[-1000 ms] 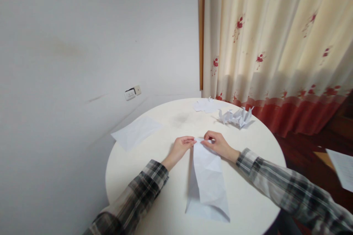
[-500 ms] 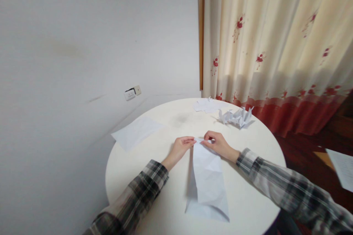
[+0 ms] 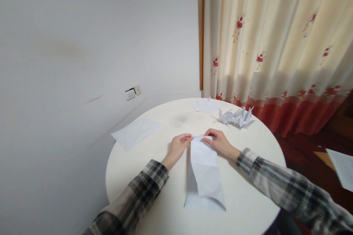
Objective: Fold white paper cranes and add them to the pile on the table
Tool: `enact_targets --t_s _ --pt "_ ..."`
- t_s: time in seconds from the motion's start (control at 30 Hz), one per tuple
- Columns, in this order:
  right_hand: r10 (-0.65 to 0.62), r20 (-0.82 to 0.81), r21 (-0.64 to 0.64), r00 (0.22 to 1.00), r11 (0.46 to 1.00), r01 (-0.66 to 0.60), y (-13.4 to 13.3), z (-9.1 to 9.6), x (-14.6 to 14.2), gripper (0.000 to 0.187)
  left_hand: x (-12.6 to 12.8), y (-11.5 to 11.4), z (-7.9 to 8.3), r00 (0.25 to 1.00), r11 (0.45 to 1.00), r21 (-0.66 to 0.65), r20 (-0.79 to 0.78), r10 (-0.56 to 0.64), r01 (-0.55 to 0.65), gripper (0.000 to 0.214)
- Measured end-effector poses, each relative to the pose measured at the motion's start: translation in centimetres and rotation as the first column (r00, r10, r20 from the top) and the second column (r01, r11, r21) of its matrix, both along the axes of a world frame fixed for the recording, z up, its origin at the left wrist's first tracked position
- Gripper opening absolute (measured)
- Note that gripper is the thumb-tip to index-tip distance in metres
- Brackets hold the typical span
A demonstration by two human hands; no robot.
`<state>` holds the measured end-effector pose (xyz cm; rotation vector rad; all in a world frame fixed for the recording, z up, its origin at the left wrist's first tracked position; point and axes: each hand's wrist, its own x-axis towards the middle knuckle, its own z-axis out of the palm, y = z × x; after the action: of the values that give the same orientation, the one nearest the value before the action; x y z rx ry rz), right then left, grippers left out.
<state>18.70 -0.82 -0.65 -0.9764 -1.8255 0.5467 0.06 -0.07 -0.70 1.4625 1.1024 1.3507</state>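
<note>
A long white sheet of paper (image 3: 204, 172), folded lengthwise, lies on the round white table (image 3: 154, 161) in front of me. My left hand (image 3: 178, 145) pinches the far left corner of the sheet. My right hand (image 3: 217, 141) pinches the far right corner. The far end is held slightly off the table between both hands, while the near end rests flat. Both arms wear plaid sleeves.
A flat white sheet (image 3: 136, 132) lies at the table's left edge. Crumpled folded paper (image 3: 236, 116) and another loose sheet (image 3: 207, 105) sit at the far side. A flowered curtain (image 3: 275, 44) hangs behind; a wall socket (image 3: 132, 92) is left. More paper (image 3: 342, 169) lies on the dark floor at right.
Both hands have drawn the far end of the sheet a little away from me and slightly left. The near edge slid up the table with it.
</note>
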Motion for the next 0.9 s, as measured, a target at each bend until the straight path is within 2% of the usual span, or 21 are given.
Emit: enact_targets --t_s 0.1,0.27,0.47,0.77,0.9 --pt "-0.005 -0.085 -0.056 0.996 0.998 0.001 0.4 -0.3 0.1 0.023 -0.2 0.1 0.1 0.999 0.999 0.016 0.030 0.034 -0.034 0.021" --pt "-0.019 -0.225 -0.129 0.974 0.992 -0.010 1.0 -0.7 0.3 0.041 -0.4 0.3 0.0 0.997 0.997 0.039 0.057 0.059 -0.061 0.021" --pt "-0.075 -0.206 -0.112 0.976 0.992 0.052 1.5 -1.0 0.5 0.036 -0.4 0.3 0.0 0.997 0.998 0.029 0.052 0.059 -0.060 0.020" --pt "-0.044 -0.368 -0.205 0.929 0.978 -0.035 2.2 -1.5 0.6 0.018 -0.8 0.5 -0.2 0.995 0.998 0.019 0.075 0.063 -0.065 0.023" --pt "-0.065 -0.312 -0.176 0.948 0.984 0.010 2.3 -1.5 0.7 0.016 -1.1 1.1 -0.6 0.999 0.999 0.044 -0.001 0.032 -0.032 0.019"
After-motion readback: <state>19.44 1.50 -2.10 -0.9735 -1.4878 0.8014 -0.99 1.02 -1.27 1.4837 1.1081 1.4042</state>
